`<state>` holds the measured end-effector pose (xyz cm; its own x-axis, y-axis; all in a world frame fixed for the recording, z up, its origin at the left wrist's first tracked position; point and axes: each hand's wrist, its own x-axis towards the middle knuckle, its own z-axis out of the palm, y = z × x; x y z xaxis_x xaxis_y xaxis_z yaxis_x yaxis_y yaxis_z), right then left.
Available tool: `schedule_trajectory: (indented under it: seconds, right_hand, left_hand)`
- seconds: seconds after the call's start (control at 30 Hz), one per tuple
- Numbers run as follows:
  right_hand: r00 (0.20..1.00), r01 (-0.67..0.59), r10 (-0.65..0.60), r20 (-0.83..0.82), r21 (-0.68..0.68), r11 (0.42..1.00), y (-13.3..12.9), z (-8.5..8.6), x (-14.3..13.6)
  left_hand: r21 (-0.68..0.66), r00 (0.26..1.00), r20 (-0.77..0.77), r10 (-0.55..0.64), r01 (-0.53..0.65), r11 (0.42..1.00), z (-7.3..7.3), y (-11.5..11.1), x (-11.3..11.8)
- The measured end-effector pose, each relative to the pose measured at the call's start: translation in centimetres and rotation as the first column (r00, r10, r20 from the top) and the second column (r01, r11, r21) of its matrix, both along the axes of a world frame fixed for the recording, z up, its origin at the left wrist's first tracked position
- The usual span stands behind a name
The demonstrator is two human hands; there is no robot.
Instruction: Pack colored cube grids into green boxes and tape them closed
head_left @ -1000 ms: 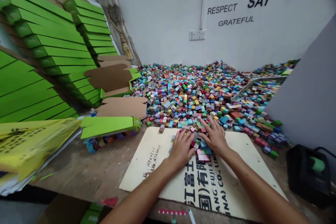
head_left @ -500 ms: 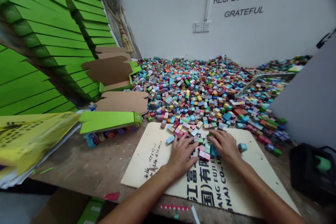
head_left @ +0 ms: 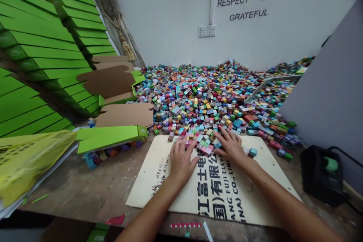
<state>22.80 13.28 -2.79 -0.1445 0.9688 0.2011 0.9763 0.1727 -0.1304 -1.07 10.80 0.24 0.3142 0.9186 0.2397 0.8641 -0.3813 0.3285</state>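
My left hand (head_left: 183,159) lies palm down with its fingers spread, the tips against small patterned blocks at the far edge of a cream cardboard sheet (head_left: 255,204). Opposite it, my right hand (head_left: 232,146) also has its fingers apart and touches the other side of the same group. Between them sits a loose cluster of little blocks (head_left: 204,144), pink, green, pale blue and others, packed side by side. A light blue block (head_left: 253,152) rests right of my right wrist. What lies under the fingertips is partly hidden.
A large heap of mixed blocks (head_left: 198,98) spreads back to the wall. At left stand stacked green boxes (head_left: 59,53), an open box (head_left: 107,83), a green-lidded box (head_left: 110,138) and a yellow bag (head_left: 31,159). A black tape dispenser (head_left: 321,176) sits at right.
Both hands have pushed slightly away from me, moving the cluster of blocks towards the heap. Its blocks now lie closer together. The view has shifted a little to the right.
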Motion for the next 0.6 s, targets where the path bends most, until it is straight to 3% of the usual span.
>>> schedule_trajectory:
  seconds: [0.1, 0.3, 0.43, 0.6]
  right_hand:
    - [0.991, -0.111, 0.107, -0.075, -0.055, 0.992, 2.0, 1.3, -1.3]
    - [0.970, -0.155, 0.136, -0.201, -0.082, 0.985, 5.5, 2.7, -4.5]
    - [0.952, -0.261, 0.248, -0.181, -0.051, 0.964, 3.9, 1.8, -5.1]
    - [0.943, -0.278, 0.295, -0.153, 0.124, 0.953, -0.1, -0.6, -2.9]
  left_hand:
    - [-0.132, 0.992, 0.021, 0.128, -0.124, 0.983, -1.3, 0.3, -0.4]
    - [-0.205, 0.993, 0.107, 0.044, -0.021, 0.978, -3.0, 0.2, 2.4]
    - [-0.191, 0.990, 0.128, 0.055, -0.029, 0.981, -3.0, 0.5, 2.6]
    - [-0.179, 0.987, 0.157, -0.014, 0.042, 0.983, -2.6, 0.3, 1.8]
